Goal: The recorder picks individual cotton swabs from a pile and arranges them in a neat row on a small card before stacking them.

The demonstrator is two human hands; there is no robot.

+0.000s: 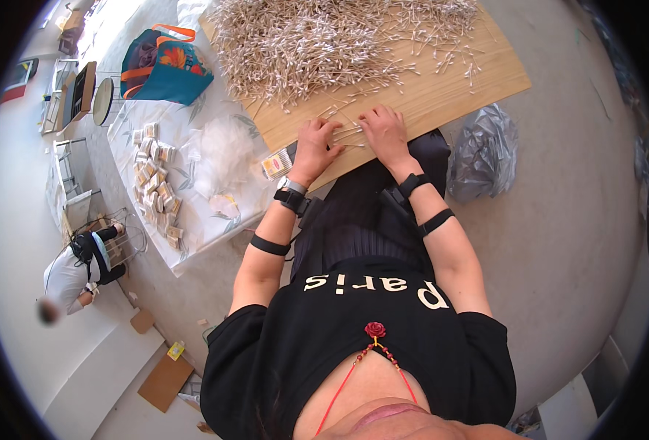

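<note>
Loose cotton swabs [349,133] lie between my hands at the near edge of a wooden board [280,126]. My left hand [314,149] rests on the board's edge, thumb and fingers apart around the swabs' left ends. Opposite it, my right hand [385,133] lies on the board with bent fingers, its thumb side next to the swab tips. Neither hand clearly grips a swab. Beside my left wrist is a small pack of swabs [276,165] with a yellow and red label. A large heap of cotton swabs [302,51] covers the board's far part.
To the left, a cloth-covered table [196,238] bears many small filled packs [156,185] and a pile of clear plastic bags [225,155]. A teal bag [170,81] with orange handles stands behind. A grey plastic bag [484,152] is at right. Another person [82,264] sits far left.
</note>
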